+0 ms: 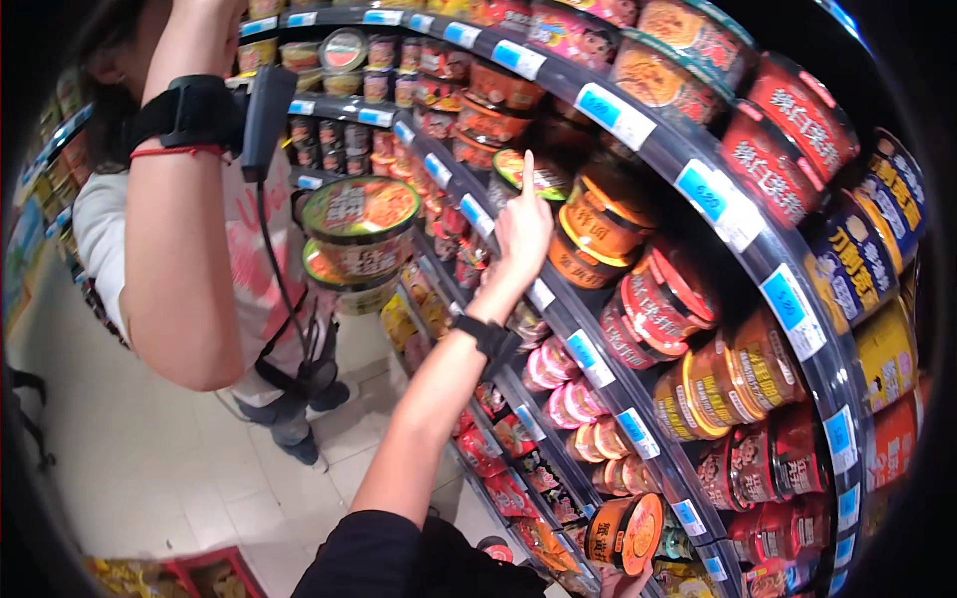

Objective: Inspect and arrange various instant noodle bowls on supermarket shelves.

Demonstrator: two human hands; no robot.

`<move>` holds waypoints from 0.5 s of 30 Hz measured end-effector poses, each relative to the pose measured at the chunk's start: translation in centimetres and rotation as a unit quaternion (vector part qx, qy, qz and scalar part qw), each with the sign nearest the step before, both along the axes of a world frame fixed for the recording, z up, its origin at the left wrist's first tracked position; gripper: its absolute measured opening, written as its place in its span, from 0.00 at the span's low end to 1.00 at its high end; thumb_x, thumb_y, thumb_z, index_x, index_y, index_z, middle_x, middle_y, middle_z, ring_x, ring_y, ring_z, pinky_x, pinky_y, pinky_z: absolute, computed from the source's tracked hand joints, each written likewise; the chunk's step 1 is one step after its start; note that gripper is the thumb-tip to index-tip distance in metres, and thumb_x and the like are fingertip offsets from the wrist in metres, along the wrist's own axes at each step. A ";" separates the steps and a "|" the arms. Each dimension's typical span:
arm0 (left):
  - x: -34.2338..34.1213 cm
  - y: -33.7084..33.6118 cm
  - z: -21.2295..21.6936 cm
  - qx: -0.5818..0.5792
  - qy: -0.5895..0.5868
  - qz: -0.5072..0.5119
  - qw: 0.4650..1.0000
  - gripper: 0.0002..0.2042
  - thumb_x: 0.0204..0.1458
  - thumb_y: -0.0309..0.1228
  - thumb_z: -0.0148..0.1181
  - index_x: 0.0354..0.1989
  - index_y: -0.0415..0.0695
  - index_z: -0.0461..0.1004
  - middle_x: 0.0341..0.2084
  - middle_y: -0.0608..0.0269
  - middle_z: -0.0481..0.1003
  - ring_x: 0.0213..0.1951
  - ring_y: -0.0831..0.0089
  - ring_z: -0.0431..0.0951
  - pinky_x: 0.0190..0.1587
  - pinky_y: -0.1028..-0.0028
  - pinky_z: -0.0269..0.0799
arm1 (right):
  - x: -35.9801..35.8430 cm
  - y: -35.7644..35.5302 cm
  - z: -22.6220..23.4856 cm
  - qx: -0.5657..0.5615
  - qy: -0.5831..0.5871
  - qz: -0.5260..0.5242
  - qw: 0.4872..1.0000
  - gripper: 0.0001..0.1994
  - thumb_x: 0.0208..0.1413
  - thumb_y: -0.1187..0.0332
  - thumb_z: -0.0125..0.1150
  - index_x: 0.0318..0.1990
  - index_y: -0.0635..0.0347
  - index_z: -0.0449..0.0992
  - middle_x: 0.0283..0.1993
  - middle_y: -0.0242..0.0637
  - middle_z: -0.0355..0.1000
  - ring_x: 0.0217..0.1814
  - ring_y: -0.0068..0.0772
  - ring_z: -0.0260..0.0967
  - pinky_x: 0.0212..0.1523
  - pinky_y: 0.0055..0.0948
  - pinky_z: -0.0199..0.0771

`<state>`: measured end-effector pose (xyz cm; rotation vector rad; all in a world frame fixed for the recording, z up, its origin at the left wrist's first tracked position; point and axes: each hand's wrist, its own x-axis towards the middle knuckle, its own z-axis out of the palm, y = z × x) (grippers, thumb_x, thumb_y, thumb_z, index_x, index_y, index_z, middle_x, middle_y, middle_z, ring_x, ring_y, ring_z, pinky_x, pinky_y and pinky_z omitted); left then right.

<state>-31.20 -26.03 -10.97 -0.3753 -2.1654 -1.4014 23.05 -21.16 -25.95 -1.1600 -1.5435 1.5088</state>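
Note:
My left hand reaches up to the shelf with its index finger stretched out and the other fingers curled, holding nothing. The fingertip lies in front of a green-rimmed instant noodle bowl; whether it touches cannot be told. Just right of that hand stand two stacked orange noodle bowls. Low at the right, my right hand is closed round the lower side of an orange-lidded, dark noodle bowl, tilted with its lid facing right. Part of this hand is cut off by the lower edge.
A person in a white shirt stands close at the left, an arm with a wrist device raised. Two stacked green noodle bowls are in front of them. Shelf rails with price tags curve along the right. A red bin stands lower left.

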 end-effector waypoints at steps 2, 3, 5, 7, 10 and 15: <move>4.1 -1.7 -0.2 0.073 0.002 0.002 0.997 0.31 0.50 0.30 0.46 0.63 0.53 0.43 0.13 0.53 0.70 0.17 0.56 0.72 0.22 0.60 0.65 | -1.2 -0.2 1.4 -0.129 0.075 -0.041 0.988 0.28 0.52 0.53 0.47 0.58 0.57 0.56 0.59 0.38 0.56 0.59 0.38 0.53 0.53 0.41 0.62; 6.0 -3.0 -0.7 0.087 0.007 0.000 0.996 0.31 0.50 0.30 0.45 0.63 0.52 0.42 0.11 0.56 0.69 0.16 0.58 0.71 0.21 0.62 0.65 | -2.6 -0.1 2.6 -0.247 0.157 -0.087 0.952 0.27 0.53 0.54 0.47 0.58 0.57 0.56 0.59 0.38 0.55 0.60 0.36 0.52 0.53 0.40 0.62; 8.0 -5.6 -2.8 0.144 -0.002 0.067 0.987 0.32 0.51 0.29 0.46 0.64 0.50 0.40 0.10 0.59 0.66 0.14 0.65 0.68 0.20 0.67 0.63 | -3.2 0.5 2.3 -0.281 0.176 -0.089 0.939 0.22 0.54 0.59 0.49 0.55 0.58 0.60 0.55 0.38 0.61 0.56 0.34 0.58 0.51 0.34 0.64; 8.0 -7.4 -4.6 0.134 -0.056 0.083 0.986 0.31 0.52 0.27 0.45 0.64 0.48 0.40 0.10 0.62 0.62 0.13 0.71 0.63 0.19 0.71 0.61 | -0.8 3.8 -3.7 -0.278 0.170 0.037 0.945 0.28 0.49 0.45 0.45 0.54 0.49 0.59 0.55 0.28 0.59 0.46 0.30 0.61 0.40 0.36 0.60; 11.3 -7.3 -4.1 0.098 0.006 -0.060 0.993 0.30 0.52 0.23 0.45 0.63 0.46 0.41 0.10 0.65 0.58 0.13 0.76 0.59 0.18 0.76 0.57 | -3.1 2.4 -1.9 -0.255 0.184 0.073 0.946 0.28 0.51 0.47 0.43 0.57 0.51 0.57 0.58 0.32 0.58 0.55 0.34 0.57 0.50 0.38 0.57; 20.3 -4.9 -12.5 -0.005 0.096 -0.264 0.960 0.20 0.47 0.22 0.53 0.50 0.35 0.63 0.11 0.56 0.66 0.12 0.67 0.68 0.16 0.69 0.62 | -0.6 1.1 -1.8 -0.231 0.236 0.082 0.940 0.29 0.54 0.50 0.41 0.60 0.55 0.53 0.61 0.33 0.55 0.62 0.34 0.52 0.59 0.37 0.50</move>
